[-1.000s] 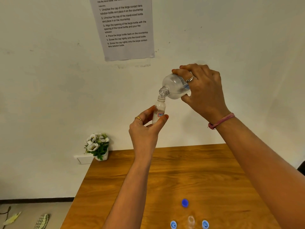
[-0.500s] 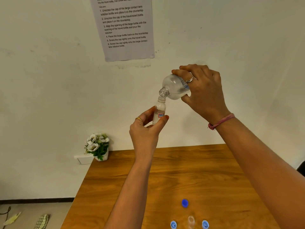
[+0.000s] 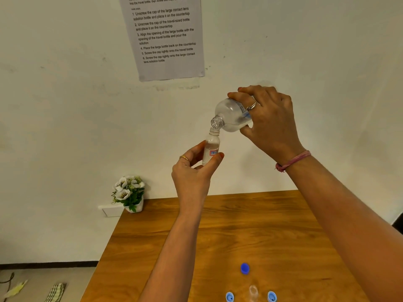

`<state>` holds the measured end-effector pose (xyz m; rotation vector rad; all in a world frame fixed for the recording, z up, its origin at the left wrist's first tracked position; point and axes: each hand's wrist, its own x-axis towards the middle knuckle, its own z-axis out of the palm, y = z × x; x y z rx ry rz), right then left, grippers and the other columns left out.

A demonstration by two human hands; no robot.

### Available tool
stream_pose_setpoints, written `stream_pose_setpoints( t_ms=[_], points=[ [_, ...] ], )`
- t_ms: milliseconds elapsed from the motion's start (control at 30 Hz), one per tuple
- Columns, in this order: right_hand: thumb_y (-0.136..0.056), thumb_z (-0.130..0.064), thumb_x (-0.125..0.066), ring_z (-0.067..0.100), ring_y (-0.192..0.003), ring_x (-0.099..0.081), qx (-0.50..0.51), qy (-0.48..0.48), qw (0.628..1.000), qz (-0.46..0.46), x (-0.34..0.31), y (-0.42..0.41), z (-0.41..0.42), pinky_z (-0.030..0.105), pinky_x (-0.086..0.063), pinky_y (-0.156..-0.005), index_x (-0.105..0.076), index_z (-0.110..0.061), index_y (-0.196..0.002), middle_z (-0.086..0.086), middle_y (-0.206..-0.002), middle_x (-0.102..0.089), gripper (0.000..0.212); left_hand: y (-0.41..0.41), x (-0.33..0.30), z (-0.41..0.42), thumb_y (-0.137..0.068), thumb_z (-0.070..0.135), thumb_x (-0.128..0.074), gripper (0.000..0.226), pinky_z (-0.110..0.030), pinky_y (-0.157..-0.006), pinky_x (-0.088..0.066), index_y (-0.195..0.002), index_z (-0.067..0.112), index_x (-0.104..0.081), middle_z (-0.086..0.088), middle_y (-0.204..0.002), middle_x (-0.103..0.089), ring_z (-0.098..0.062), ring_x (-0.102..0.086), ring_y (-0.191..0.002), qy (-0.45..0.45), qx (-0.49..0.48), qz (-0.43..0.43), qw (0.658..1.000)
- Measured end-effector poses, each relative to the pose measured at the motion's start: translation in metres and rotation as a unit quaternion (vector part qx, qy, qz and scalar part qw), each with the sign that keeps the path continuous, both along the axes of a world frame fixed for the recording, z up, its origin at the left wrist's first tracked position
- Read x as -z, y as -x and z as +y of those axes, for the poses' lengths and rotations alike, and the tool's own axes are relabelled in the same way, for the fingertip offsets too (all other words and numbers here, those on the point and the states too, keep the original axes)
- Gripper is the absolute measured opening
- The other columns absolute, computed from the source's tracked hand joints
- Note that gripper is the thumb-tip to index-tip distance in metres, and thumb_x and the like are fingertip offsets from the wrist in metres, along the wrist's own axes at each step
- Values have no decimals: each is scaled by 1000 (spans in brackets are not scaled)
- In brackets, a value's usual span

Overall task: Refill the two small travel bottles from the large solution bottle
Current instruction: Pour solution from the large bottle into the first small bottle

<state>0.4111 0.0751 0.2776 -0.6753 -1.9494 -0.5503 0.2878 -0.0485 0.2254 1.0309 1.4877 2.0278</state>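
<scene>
My right hand (image 3: 271, 123) grips the large clear solution bottle (image 3: 231, 115), tipped with its open neck pointing down and left. Its mouth rests right over the mouth of a small travel bottle (image 3: 211, 147), which my left hand (image 3: 192, 175) holds upright between thumb and fingers, high above the table. The small bottle has a red and blue label and looks partly filled. A second small clear bottle (image 3: 253, 292) stands uncapped near the table's front edge. A dark blue cap (image 3: 245, 268) lies behind it, and two light blue caps (image 3: 229, 297) (image 3: 272, 296) sit at its sides.
The wooden table (image 3: 229, 227) stands against a white wall. A small pot of white flowers (image 3: 129, 194) sits at its far left corner. An instruction sheet (image 3: 164, 35) hangs on the wall. Cloth and a cable lie on the floor at lower left.
Both hands and the two bottles stay almost still, the large bottle kept tipped over the small one. Nothing on the table has moved.
</scene>
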Motion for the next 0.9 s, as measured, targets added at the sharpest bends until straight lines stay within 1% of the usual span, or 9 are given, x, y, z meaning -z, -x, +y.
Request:
stream_pose_setpoints(
  t_ms=[233, 367, 667, 767, 900],
  points=[
    [-68, -15, -79, 32, -110, -55, 0, -3, 1000, 3, 0, 0, 1, 48, -42, -85, -58, -17, -123, 9, -119, -61, 58, 0, 0, 3, -72, 15, -81, 38, -6, -64, -48, -106, 24, -68, 7, -99, -71, -1, -65, -90, 5, -4, 7, 1000],
    [-69, -14, -78, 30, -111, -55, 4, -3, 1000, 3, -1, 0, 0, 45, -41, -85, -58, -18, -123, 7, -119, -61, 58, 1, 1, 4, -72, 15, -81, 42, -8, -66, -49, -112, 19, -68, 4, -102, -72, -4, -66, -93, 4, -3, 7, 1000],
    [-68, -15, -79, 31, -111, -55, 3, -3, 1000, -1, 0, 0, 3, 47, -42, -85, -58, -17, -123, 9, -119, -61, 59, 3, 2, 6, -72, 15, -81, 40, -9, -67, -50, -109, 21, -68, 5, -102, -71, -3, -66, -94, 9, -3, 7, 1000],
    [-68, -16, -80, 32, -110, -56, 2, -2, 1000, -2, 0, 0, 4, 47, -42, -85, -58, -17, -123, 9, -119, -61, 59, 3, 2, 6, -72, 15, -81, 42, -11, -68, -51, -111, 19, -68, 4, -103, -71, -5, -66, -95, 9, -5, 9, 1000],
    [-68, -15, -79, 31, -111, -54, 5, -2, 1000, -1, -1, 0, 3, 46, -42, -85, -58, -18, -123, 8, -120, -60, 59, 2, 1, 6, -72, 15, -81, 41, -8, -66, -49, -110, 20, -68, 5, -102, -71, -5, -66, -94, 7, -7, 10, 1000]
  ],
)
